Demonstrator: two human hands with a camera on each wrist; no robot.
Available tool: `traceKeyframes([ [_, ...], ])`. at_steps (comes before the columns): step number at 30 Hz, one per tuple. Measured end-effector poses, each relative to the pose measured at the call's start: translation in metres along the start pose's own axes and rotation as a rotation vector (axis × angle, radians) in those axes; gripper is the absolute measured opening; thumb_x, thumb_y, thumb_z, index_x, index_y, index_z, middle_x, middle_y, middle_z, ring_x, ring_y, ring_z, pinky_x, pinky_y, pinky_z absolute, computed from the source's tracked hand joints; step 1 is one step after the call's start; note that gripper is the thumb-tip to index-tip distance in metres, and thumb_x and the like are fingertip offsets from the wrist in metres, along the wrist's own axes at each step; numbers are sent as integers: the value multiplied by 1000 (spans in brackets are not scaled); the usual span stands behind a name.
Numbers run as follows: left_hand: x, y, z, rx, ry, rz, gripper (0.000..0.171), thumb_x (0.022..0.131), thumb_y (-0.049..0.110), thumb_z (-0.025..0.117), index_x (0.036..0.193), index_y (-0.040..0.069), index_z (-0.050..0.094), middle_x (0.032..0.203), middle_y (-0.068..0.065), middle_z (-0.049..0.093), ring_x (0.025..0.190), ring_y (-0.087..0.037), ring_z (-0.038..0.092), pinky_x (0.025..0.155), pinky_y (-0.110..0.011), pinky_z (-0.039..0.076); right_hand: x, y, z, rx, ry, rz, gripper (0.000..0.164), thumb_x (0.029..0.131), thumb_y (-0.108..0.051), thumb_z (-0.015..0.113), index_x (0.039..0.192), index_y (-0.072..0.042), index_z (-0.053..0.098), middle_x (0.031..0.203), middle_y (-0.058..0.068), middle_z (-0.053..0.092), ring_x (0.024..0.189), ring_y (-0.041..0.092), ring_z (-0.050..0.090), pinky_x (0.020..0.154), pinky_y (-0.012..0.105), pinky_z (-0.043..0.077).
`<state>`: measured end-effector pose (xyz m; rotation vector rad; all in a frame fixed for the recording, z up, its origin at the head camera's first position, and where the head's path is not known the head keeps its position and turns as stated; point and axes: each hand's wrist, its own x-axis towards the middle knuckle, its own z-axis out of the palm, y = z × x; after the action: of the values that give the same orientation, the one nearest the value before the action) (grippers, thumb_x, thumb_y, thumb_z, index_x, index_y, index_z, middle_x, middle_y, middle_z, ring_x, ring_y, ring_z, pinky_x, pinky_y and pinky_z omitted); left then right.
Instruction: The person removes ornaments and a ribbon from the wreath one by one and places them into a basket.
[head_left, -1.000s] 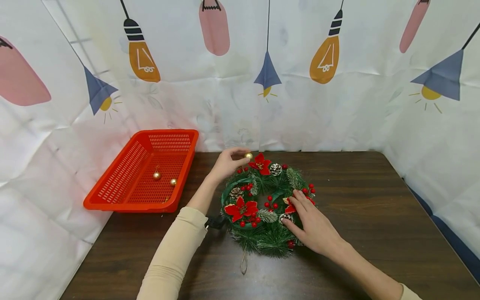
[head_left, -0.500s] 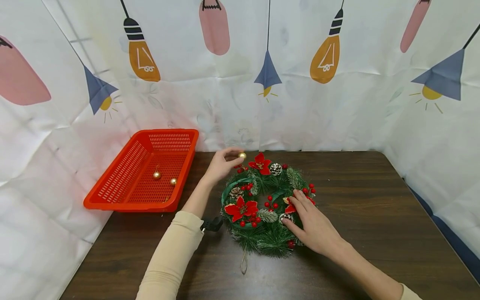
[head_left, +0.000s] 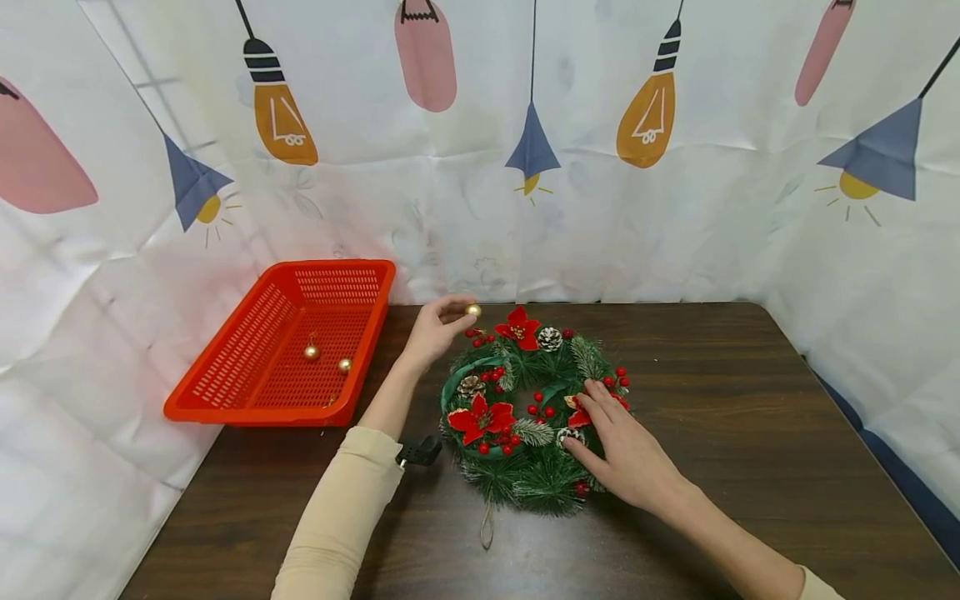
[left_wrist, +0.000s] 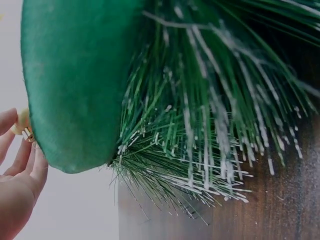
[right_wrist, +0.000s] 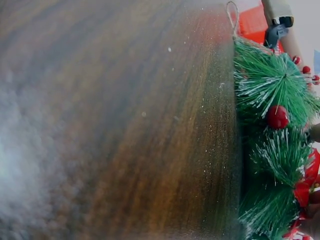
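A green wreath (head_left: 551,479) with red flowers, berries and pine cones lies on the table. My left hand (head_left: 435,332) pinches a small gold ball ornament (head_left: 473,310) between thumb and fingers, above the wreath's far left edge. In the left wrist view the ornament (left_wrist: 23,122) shows its metal cap, and a green ribbon (left_wrist: 75,90) partly covers the fingers. My right hand (head_left: 628,457) rests on the wreath's right side with its fingers spread, partly covering a red flower (head_left: 580,417) and touching beside a pine cone (head_left: 570,437).
A red plastic basket (head_left: 258,414) stands at the left, holding gold ball ornaments (head_left: 311,352). A twine loop (head_left: 487,533) sticks out from the wreath's near edge. Behind the dark wooden table (head_left: 750,433) hangs a white printed curtain (head_left: 465,208).
My left hand has moved left with the gold ball ornament, away from the far red flower. The right hand and the wreath have stayed in place.
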<state>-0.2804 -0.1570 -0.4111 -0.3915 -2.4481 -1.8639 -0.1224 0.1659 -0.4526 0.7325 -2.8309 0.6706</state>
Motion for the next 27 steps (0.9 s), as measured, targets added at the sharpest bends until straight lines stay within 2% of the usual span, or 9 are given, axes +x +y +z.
traceKeyframes([
  [14,-15,4,-7,-8,1,11,33,99,17,72,131,9,68,128,-12,65,117,-29,63,100,-49,50,1,-1,0,6,2,2,79,101,-55,59,153,3,43,165,19,28,153,34,23,115,56,34],
  [23,-29,9,-19,2,9,28,33,98,17,73,130,10,69,125,-10,67,116,-27,64,101,-45,51,0,-1,0,-2,5,1,79,102,-56,58,154,2,43,165,18,27,153,34,23,115,56,35],
  [27,-34,10,-25,3,15,33,33,99,16,72,130,7,68,124,-12,67,115,-28,64,98,-39,52,0,-1,1,1,13,-1,79,102,-55,59,153,3,43,165,19,28,153,34,23,114,57,35],
])
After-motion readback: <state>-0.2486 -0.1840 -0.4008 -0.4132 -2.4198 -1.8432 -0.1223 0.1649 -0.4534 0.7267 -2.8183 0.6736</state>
